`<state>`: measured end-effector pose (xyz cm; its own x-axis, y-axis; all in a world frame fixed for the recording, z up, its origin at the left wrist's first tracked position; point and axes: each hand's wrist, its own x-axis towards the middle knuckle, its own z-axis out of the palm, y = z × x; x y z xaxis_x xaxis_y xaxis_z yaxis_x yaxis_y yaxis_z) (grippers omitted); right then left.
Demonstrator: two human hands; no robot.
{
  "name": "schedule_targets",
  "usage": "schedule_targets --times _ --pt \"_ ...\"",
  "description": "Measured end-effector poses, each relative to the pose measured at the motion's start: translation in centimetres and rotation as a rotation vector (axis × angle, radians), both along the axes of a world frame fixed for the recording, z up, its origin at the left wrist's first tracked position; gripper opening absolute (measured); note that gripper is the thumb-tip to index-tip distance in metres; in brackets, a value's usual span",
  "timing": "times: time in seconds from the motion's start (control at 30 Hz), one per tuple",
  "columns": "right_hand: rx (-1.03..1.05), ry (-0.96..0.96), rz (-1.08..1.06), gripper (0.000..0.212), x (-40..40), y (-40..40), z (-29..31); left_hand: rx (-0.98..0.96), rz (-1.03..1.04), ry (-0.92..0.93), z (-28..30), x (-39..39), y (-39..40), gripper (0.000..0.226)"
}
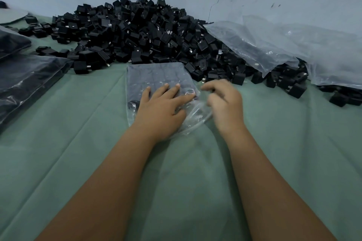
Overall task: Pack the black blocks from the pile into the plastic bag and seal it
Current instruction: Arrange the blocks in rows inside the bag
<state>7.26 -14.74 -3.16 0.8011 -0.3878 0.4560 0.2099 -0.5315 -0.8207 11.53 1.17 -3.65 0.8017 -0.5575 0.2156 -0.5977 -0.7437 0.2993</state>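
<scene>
A large pile of black blocks (141, 31) with metal prongs lies against the wall at the back. In front of it a clear plastic bag (156, 76) lies flat on the green cloth, with rows of black blocks inside. My left hand (162, 107) presses flat on the near part of the bag, fingers spread. My right hand (223, 100) hovers at the bag's right near corner, blurred, fingers curled beside the loose plastic of the bag's mouth. Whether it pinches the plastic cannot be told.
Filled plastic bags (25, 80) are stacked at the left edge. Loose clear bags (284, 45) lie over the pile's right side against the wall. A green cloth (78, 143) covers the table. Stray blocks (297, 88) are scattered at the right.
</scene>
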Motion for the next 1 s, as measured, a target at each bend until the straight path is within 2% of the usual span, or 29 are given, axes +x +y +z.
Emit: schedule_targets --times 0.03,0.1,0.2,0.23,0.3,0.37,0.43,0.57,0.67,0.8,0.93,1.0 --pt "0.109 -0.099 -0.032 0.027 -0.1 -0.5 0.2 0.000 -0.014 0.007 0.0 0.0 0.1 0.049" --pt "0.248 -0.134 -0.171 0.027 0.0 -1.7 0.3 -0.019 -0.057 0.005 0.0 0.1 0.2 0.048" --pt "0.267 0.079 -0.221 0.037 1.0 -2.9 0.1 -0.077 -0.166 0.005 0.2 0.2 0.5 0.049" --pt "0.183 0.195 -0.208 0.041 1.4 -3.1 0.0 -0.092 -0.200 0.014 0.2 0.3 0.6 0.052" --pt "-0.129 0.457 -0.197 0.041 1.9 -3.3 -0.2 -0.099 -0.253 0.022 0.3 0.2 0.6 0.060" --pt "-0.266 0.559 -0.193 0.042 2.1 -3.3 -0.5 -0.075 -0.292 0.046 0.3 0.0 0.5 0.067" --pt "-0.197 0.479 -0.195 0.039 1.7 -3.3 -0.7 -0.032 -0.305 0.108 0.4 -0.2 0.5 0.063" --pt "0.117 0.176 -0.170 0.024 0.7 -2.9 -0.5 0.070 -0.286 0.177 0.8 -0.5 0.3 0.057" --pt "0.146 0.085 -0.185 0.028 0.1 -2.5 -0.3 0.105 -0.273 0.167 1.1 -0.9 0.4 0.057" --pt "0.171 0.006 -0.202 0.027 -1.0 -1.3 0.2 0.096 -0.248 0.135 1.0 -1.8 0.6 0.045" --pt "0.208 -0.059 -0.255 0.024 -2.6 -0.1 0.4 0.238 -0.286 0.027 0.7 -3.7 0.7 0.048" --pt "0.225 -0.078 -0.241 0.024 -3.3 0.4 0.3 0.217 -0.320 -0.001 0.7 -4.5 0.8 0.042"
